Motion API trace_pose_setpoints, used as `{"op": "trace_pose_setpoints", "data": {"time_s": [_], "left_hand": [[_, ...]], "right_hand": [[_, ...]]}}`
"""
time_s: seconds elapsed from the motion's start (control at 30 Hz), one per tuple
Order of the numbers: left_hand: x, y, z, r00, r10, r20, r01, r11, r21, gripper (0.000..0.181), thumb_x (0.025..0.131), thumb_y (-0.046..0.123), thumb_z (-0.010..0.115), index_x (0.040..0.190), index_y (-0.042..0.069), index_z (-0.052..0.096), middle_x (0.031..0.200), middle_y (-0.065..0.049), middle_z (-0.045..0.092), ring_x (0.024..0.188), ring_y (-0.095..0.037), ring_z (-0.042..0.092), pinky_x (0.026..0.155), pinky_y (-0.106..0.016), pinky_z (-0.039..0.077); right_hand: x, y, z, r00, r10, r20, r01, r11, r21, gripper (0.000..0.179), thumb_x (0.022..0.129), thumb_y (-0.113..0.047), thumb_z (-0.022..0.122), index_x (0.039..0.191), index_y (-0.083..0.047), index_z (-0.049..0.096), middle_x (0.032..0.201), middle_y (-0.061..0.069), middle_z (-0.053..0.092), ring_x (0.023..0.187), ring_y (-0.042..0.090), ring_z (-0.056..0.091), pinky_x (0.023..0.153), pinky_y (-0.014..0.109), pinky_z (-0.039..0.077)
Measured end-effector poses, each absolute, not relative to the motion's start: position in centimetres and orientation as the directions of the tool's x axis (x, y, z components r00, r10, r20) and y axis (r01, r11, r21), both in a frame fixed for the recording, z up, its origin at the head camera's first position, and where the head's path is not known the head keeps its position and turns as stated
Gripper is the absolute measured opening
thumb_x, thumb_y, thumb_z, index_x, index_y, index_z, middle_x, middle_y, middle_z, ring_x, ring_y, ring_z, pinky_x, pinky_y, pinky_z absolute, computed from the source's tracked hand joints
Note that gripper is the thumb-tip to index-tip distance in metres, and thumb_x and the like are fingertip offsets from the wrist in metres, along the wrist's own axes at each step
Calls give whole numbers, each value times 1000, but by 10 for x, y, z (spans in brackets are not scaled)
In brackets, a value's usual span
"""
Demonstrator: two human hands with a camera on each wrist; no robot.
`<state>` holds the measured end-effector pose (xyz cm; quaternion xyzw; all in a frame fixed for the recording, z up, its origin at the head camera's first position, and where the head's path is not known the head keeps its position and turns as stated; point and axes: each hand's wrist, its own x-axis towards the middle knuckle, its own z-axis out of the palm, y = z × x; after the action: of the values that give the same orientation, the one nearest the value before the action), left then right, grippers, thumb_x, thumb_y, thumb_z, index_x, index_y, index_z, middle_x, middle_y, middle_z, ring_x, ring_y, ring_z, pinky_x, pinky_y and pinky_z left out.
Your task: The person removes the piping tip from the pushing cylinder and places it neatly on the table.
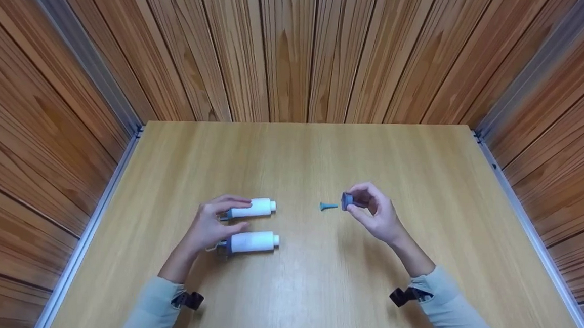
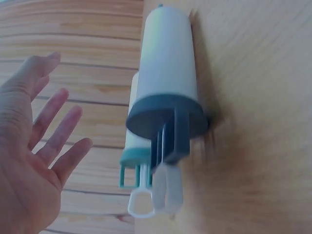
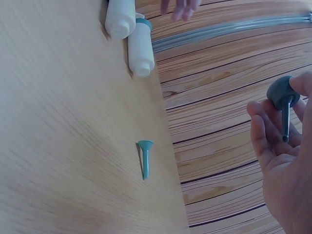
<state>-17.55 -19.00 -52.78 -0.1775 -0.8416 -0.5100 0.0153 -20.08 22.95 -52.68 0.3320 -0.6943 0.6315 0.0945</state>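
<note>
Two white syringe-like tubes lie side by side on the table. The nearer tube (image 1: 254,242) has a dark blue flange; the farther one (image 1: 255,208) has a teal flange (image 2: 136,157). White loop handles (image 2: 142,202) stick out of their left ends. My left hand (image 1: 211,226) hovers by the handle ends with fingers spread; in the left wrist view it holds nothing. My right hand (image 1: 379,219) pinches a dark blue funnel-shaped nozzle (image 3: 282,92) between thumb and fingers, its thin spout towards the palm. Just left of it lies a slim teal nozzle (image 3: 146,158) with a flared end.
The light wood table (image 1: 302,154) is bordered by wood-plank walls (image 1: 288,52) at the back and both sides. Metal rails (image 1: 532,214) run along its side edges. Each wrist wears a small black camera (image 1: 405,295).
</note>
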Motion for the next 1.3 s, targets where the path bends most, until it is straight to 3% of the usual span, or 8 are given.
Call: {"op": "trace_pose_setpoints", "data": {"time_s": [0.17, 0.33, 0.5, 0.57, 0.83, 1.07, 1.3], "left_hand": [[-174, -178, -525, -923, 295, 249, 357, 406, 842, 45, 90, 4, 93, 134, 9, 83, 138, -6, 81, 135, -32, 74, 118, -29, 54], [-175, -170, -522, -913, 282, 294, 389, 384, 837, 48, 91, 6, 92, 137, 12, 81, 140, -6, 80, 135, -29, 74, 118, -30, 55], [-177, -161, -519, -888, 277, 367, 451, 369, 813, 47, 91, 4, 92, 137, 8, 81, 139, -9, 81, 132, -30, 76, 116, -27, 56], [-179, -157, -517, -873, 280, 400, 482, 364, 797, 46, 91, 4, 92, 136, 7, 81, 138, -10, 81, 130, -31, 77, 115, -26, 57], [-185, -139, -515, -834, 273, 479, 550, 347, 760, 49, 88, 0, 93, 135, 9, 82, 136, -12, 83, 127, -34, 80, 112, -27, 59], [-190, -124, -512, -811, 288, 510, 583, 312, 750, 47, 90, 5, 93, 136, 6, 81, 134, -15, 83, 121, -37, 82, 106, -33, 65], [-192, -111, -510, -790, 313, 528, 610, 301, 733, 44, 91, 4, 92, 134, 5, 82, 133, -15, 84, 124, -35, 81, 108, -43, 66]], "right_hand": [[-201, 227, -528, -752, -350, 558, -591, -17, -807, 34, 92, 27, 66, 125, 21, 60, 117, -11, 74, 105, 0, 75, 96, 16, 63], [-199, 224, -531, -763, -357, 539, -583, 20, -812, 38, 91, 25, 70, 128, 19, 63, 117, -4, 76, 108, 0, 76, 98, 17, 63], [-197, 220, -533, -783, -359, 508, -559, 47, -828, 39, 92, 23, 73, 129, 17, 67, 111, 14, 77, 106, 0, 75, 97, 16, 63], [-197, 218, -533, -786, -357, 504, -555, 50, -830, 39, 92, 22, 74, 130, 17, 67, 111, 16, 77, 105, 0, 75, 97, 17, 63], [-199, 212, -534, -795, -344, 499, -541, 31, -840, 41, 92, 22, 74, 132, 17, 68, 119, -9, 76, 107, 0, 75, 98, 17, 63], [-199, 203, -533, -814, -325, 481, -516, 23, -856, 37, 95, 15, 77, 131, 18, 69, 119, -14, 74, 107, 3, 75, 98, 18, 64], [-198, 197, -530, -817, -327, 475, -506, 11, -863, 39, 94, 21, 74, 132, 19, 70, 119, -17, 75, 110, -1, 75, 100, 17, 63]]}}
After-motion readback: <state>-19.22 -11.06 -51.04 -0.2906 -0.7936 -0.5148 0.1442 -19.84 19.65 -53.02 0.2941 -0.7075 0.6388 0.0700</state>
